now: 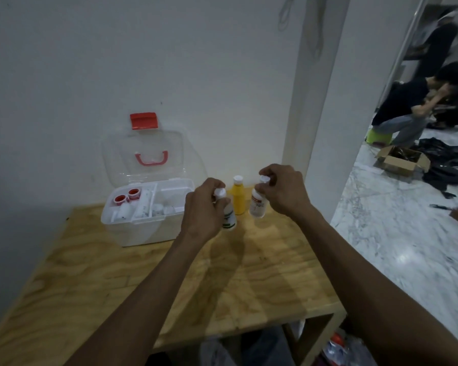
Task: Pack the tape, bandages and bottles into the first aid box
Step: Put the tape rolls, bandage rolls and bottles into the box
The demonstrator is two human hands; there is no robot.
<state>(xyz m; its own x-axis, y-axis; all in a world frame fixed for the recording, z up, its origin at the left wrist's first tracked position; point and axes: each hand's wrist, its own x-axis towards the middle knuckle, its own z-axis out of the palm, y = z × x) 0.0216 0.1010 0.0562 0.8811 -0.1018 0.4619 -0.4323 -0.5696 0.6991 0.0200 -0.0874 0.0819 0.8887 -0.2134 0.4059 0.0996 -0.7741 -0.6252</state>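
Note:
The white first aid box point(132, 231) stands open at the back left of the wooden table point(148, 283), its clear lid point(154, 157) leaning on the wall. Its tray holds two red-cored tape rolls point(127, 196) and white bandage rolls point(143, 210). My left hand point(204, 210) grips a white bottle with a green label point(229, 220) by its top, just right of the box. My right hand point(283, 191) holds a white bottle with a red label point(258, 206) by its cap. A yellow bottle point(238, 198) stands between them near the wall.
A white pillar point(320, 101) rises right of the table. Beyond it, on the marble floor, a person point(413, 107) crouches near a cardboard box point(402, 161) and dark bags. Items sit on a shelf under the table's right end point(339, 347).

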